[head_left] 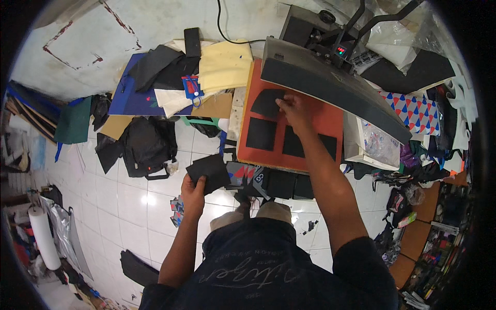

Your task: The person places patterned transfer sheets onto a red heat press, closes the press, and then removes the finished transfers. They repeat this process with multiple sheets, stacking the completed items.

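My left hand [193, 197] grips a dark, flat square piece [211, 171], apparently fabric, thumb on top, in front of the press. Over the orange-red pad [249, 155] of a heat press, my right hand [294, 109] pinches the right edge of a black piece with a curved side [266, 105]. A black square piece [261, 134] lies on the pad nearer to me. More black pieces [293, 143] lie to its right, partly covered by my right forearm. The dark upper plate [330, 88] of the press is tilted up above the pad.
Levers [380, 20] rise from the press at the back right. A yellow cloth [225, 64], dark cloths and blue-handled scissors [193, 89] lie left of the pad. A white box [368, 142] stands right. A black backpack [149, 147] sits on the tiled floor.
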Demonstrator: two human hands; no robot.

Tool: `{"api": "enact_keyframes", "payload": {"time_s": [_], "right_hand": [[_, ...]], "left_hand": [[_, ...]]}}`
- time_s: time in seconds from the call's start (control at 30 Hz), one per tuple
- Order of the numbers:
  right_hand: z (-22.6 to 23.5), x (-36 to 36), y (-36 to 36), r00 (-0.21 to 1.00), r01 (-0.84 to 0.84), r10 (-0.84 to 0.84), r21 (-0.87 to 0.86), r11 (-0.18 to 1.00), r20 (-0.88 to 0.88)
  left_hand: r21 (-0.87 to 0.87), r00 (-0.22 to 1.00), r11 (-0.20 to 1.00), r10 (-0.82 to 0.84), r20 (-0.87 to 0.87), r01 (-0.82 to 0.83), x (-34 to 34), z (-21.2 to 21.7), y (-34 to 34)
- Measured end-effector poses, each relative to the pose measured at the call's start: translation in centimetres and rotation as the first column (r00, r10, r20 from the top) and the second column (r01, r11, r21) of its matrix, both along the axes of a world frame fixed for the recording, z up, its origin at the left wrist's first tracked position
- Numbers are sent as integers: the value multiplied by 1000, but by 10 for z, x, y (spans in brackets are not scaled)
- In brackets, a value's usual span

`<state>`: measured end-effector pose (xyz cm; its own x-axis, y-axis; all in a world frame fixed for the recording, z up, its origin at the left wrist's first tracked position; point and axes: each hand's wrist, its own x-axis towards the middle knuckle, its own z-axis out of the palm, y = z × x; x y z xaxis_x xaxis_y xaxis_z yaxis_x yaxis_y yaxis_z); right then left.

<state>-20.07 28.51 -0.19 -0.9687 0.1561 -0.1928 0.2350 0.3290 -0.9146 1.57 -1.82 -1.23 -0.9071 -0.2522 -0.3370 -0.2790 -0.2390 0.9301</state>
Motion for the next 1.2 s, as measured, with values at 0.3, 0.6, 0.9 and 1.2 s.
{"api": "enact_keyframes", "payload": {"time_s": [0.3,0.6,0.9,1.2], "right_hand": [[-77,-54,10,995,-58,81,365,929,-49],[-74,-55,7,982,23,86,563,826,-166],[-76,-53,5,973,59,90,606,794,-213],[20,-5,-34,987,-36,88,354,935,-132]], "left_hand": [[-48,989,999,28,144,-21,38,-28,-27],[-72,988,997,3,151,8,39,-32,-27],[-109,992,994,-11,126,25,27,-29,-30],[100,992,995,0,124,-13,20,-15,0]]}}
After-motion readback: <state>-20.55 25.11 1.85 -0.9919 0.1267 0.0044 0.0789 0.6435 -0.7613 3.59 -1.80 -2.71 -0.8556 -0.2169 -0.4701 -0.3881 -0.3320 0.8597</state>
